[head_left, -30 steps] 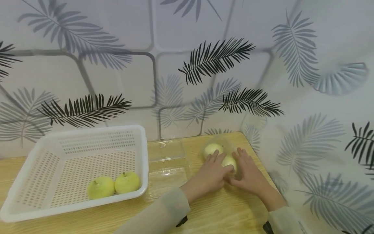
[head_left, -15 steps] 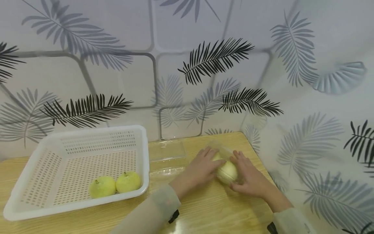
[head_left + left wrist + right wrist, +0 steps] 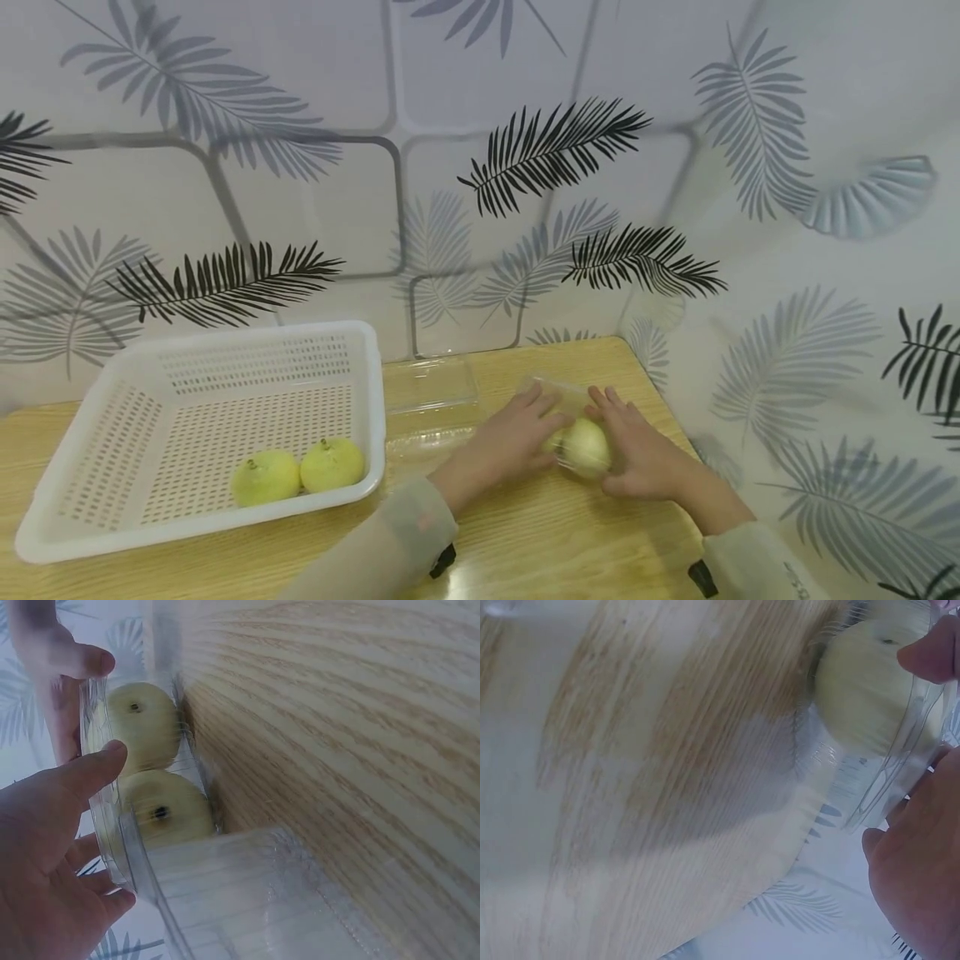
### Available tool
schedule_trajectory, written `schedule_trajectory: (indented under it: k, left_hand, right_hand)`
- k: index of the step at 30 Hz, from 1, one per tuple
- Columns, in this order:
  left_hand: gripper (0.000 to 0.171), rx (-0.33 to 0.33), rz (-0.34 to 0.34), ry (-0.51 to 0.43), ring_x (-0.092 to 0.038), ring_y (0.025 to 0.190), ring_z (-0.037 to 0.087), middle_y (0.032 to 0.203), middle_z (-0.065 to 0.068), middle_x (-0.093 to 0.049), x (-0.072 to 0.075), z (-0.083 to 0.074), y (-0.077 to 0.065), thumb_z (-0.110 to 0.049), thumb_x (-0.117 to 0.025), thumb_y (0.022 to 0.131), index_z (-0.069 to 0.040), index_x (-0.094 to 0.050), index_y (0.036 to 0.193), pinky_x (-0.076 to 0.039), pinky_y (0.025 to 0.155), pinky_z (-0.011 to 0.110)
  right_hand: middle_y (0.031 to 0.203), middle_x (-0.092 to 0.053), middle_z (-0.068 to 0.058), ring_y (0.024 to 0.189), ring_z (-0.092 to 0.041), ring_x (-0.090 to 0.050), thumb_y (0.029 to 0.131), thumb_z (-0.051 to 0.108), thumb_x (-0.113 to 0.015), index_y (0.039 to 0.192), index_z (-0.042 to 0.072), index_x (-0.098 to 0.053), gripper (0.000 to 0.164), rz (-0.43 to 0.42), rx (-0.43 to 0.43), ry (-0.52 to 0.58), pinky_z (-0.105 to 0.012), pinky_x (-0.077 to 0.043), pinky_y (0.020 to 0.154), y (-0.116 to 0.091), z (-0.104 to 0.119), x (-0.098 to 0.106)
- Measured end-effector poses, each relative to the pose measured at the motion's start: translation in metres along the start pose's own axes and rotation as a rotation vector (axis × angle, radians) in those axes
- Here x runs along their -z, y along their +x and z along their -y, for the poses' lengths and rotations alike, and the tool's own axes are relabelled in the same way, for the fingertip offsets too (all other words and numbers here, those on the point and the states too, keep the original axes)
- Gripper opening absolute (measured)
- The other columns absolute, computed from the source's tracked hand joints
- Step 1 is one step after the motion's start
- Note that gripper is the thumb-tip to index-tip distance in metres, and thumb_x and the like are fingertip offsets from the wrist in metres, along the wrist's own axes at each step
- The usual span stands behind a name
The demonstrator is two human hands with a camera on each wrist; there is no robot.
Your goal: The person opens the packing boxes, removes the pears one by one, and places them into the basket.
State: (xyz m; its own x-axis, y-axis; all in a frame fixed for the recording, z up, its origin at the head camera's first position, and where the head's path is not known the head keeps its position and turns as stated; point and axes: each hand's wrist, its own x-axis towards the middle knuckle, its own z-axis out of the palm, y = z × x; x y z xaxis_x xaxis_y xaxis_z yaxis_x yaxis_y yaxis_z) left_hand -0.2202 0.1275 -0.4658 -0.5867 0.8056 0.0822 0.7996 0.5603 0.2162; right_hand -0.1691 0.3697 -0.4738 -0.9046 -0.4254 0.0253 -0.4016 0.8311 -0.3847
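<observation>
At the lower right of the head frame, left hand [image 3: 506,443] and right hand [image 3: 643,462] pinch a clear plastic box [image 3: 564,392] of two round pale-yellow fruits [image 3: 587,448], fingers half-curled at its rim; uneven squeezing could buckle it.

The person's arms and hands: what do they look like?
The left hand and right hand wear no gloves. The left sleeve and right sleeve are pale greyish; a small black piece shows at the left cuff, another at the right. The right sleeve bears an unreadable marking.
</observation>
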Motion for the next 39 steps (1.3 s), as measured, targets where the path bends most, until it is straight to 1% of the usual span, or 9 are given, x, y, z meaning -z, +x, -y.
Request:
schedule_trajectory:
  k: [4, 12, 15, 18, 21, 25, 29, 34, 39]
  left_hand:
    - [0.064, -0.006, 0.005, 0.022, -0.028, 0.148, 0.036, 0.159, 0.007, -0.037, -0.004, -0.003, -0.001, -0.044, -0.071, 0.090, -0.024, -0.049, 0.147, -0.026, 0.121, 0.047]
    - [0.065, -0.007, -0.040, 0.098, -0.037, 0.144, 0.033, 0.154, 0.008, -0.044, -0.003, -0.014, -0.009, -0.041, -0.073, 0.088, -0.024, -0.049, 0.146, -0.029, 0.120, 0.044]
    - [0.064, -0.009, -0.064, 0.107, -0.039, 0.143, 0.033, 0.153, 0.009, -0.046, -0.005, -0.016, -0.012, -0.041, -0.073, 0.089, -0.023, -0.050, 0.146, -0.030, 0.120, 0.044]
    - [0.064, -0.019, -0.078, 0.117, -0.039, 0.143, 0.032, 0.152, 0.009, -0.046, -0.006, -0.017, -0.014, -0.040, -0.072, 0.090, -0.022, -0.049, 0.146, -0.030, 0.120, 0.044]
    - [0.063, -0.015, -0.088, 0.128, -0.040, 0.142, 0.031, 0.152, 0.008, -0.047, -0.009, -0.018, -0.016, -0.040, -0.072, 0.090, -0.022, -0.049, 0.146, -0.031, 0.119, 0.044]
    - [0.064, -0.001, -0.107, 0.138, -0.042, 0.141, 0.032, 0.151, 0.008, -0.048, -0.011, -0.021, -0.018, -0.041, -0.073, 0.089, -0.022, -0.050, 0.145, -0.032, 0.119, 0.044]
    - [0.065, 0.006, -0.137, 0.144, -0.042, 0.141, 0.032, 0.151, 0.009, -0.048, -0.013, -0.024, -0.022, -0.041, -0.074, 0.088, -0.021, -0.050, 0.145, -0.031, 0.119, 0.044]
    - [0.065, 0.026, -0.151, 0.147, -0.041, 0.142, 0.033, 0.152, 0.010, -0.047, -0.015, -0.027, -0.026, -0.040, -0.074, 0.088, -0.021, -0.050, 0.146, -0.031, 0.119, 0.045]
    - [0.063, 0.042, -0.157, 0.125, -0.039, 0.143, 0.034, 0.153, 0.010, -0.046, -0.015, -0.028, -0.031, -0.037, -0.073, 0.090, -0.020, -0.050, 0.146, -0.031, 0.119, 0.046]
  right_hand:
    - [0.151, -0.046, -0.019, 0.149, -0.048, -0.012, 0.058, 0.021, -0.074, 0.156, -0.005, -0.011, 0.119, 0.029, -0.010, -0.005, -0.069, -0.015, 0.116, 0.000, 0.000, 0.002]
    - [0.163, -0.016, -0.024, 0.149, -0.050, -0.011, 0.057, 0.018, -0.071, 0.154, -0.003, -0.024, 0.110, 0.025, 0.025, -0.030, -0.069, -0.016, 0.116, -0.001, 0.000, -0.001]
    - [0.164, -0.014, -0.023, 0.149, -0.049, -0.011, 0.065, 0.027, -0.075, 0.155, -0.002, -0.023, 0.108, 0.021, 0.034, -0.042, -0.069, -0.016, 0.116, -0.002, 0.000, -0.002]
    - [0.165, -0.013, -0.021, 0.150, -0.047, -0.010, 0.075, 0.043, -0.077, 0.156, 0.000, -0.023, 0.106, 0.017, 0.037, -0.049, -0.068, -0.016, 0.116, -0.002, 0.001, -0.003]
    - [0.165, -0.013, -0.018, 0.150, -0.045, -0.010, 0.079, 0.054, -0.075, 0.156, 0.002, -0.024, 0.106, 0.014, 0.033, -0.049, -0.067, -0.017, 0.117, -0.002, 0.000, -0.004]
    - [0.166, -0.014, -0.015, 0.150, -0.045, -0.012, 0.082, 0.057, -0.072, 0.157, 0.005, -0.025, 0.102, 0.004, 0.034, -0.057, -0.066, -0.017, 0.117, -0.002, -0.001, -0.005]
    - [0.165, -0.017, -0.015, 0.149, -0.046, -0.016, 0.081, 0.061, -0.071, 0.157, 0.007, -0.026, 0.103, -0.019, 0.050, -0.077, -0.065, -0.019, 0.117, -0.001, -0.003, -0.008]
    - [0.166, -0.017, -0.011, 0.152, -0.040, -0.013, 0.073, 0.068, -0.074, 0.158, 0.011, -0.025, 0.113, -0.032, 0.067, -0.100, -0.063, -0.019, 0.118, 0.003, -0.008, -0.011]
    - [0.166, -0.018, -0.011, 0.151, -0.040, -0.014, 0.070, 0.066, -0.078, 0.157, 0.011, -0.028, 0.115, -0.046, 0.102, -0.121, -0.063, -0.022, 0.117, 0.007, -0.008, -0.014]
